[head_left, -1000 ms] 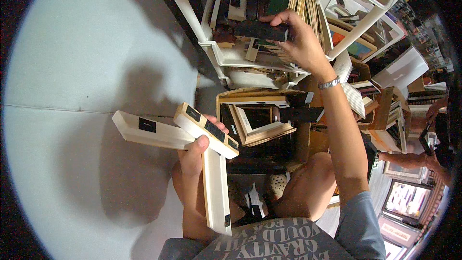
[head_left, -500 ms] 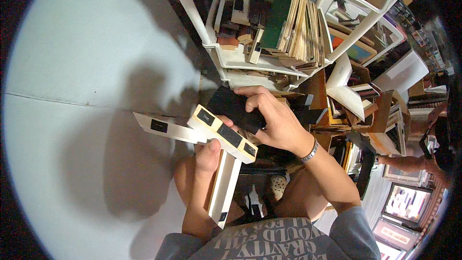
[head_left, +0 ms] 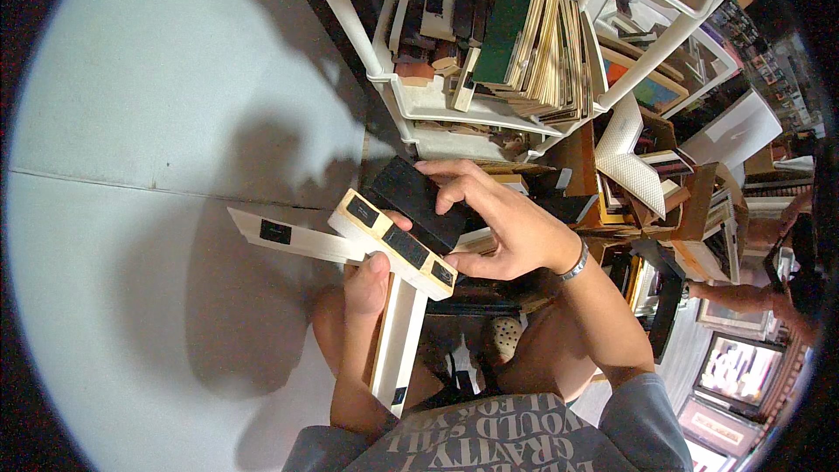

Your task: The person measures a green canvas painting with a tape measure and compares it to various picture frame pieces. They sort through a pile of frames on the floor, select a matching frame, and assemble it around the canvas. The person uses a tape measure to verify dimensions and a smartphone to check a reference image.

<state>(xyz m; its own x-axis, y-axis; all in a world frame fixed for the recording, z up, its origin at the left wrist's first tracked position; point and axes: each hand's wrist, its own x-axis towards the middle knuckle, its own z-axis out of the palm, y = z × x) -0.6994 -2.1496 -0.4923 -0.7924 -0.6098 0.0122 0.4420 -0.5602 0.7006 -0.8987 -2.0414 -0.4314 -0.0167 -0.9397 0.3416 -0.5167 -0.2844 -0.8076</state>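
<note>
My left hand (head_left: 367,284) is closed around white picture-frame moulding pieces with bare-wood edges. The top piece (head_left: 377,243) slants across the hand and carries several black patches along its pale edge. A thin white strip (head_left: 310,238) with one black patch sticks out to the left, and a longer white length (head_left: 402,332) runs down toward my lap. Behind the top piece lies a black moulding piece (head_left: 419,201). My right hand (head_left: 516,223) spans it, fingertips on its upper edge, thumb by the white piece's right end. Where the pieces join is hidden by my left hand.
Ahead stands a white plastic shelf (head_left: 398,98) with moulding pieces and a tilted stack of green-fronted boards (head_left: 507,26). To the right are cardboard boxes (head_left: 699,210) of frame samples and a white V-shaped corner (head_left: 625,162). Another person's arm (head_left: 734,297) shows at far right.
My right hand has shifted slightly right and spread its thumb away from its fingers. The white pieces have moved a little left in my left hand, and the black piece has turned slightly.
</note>
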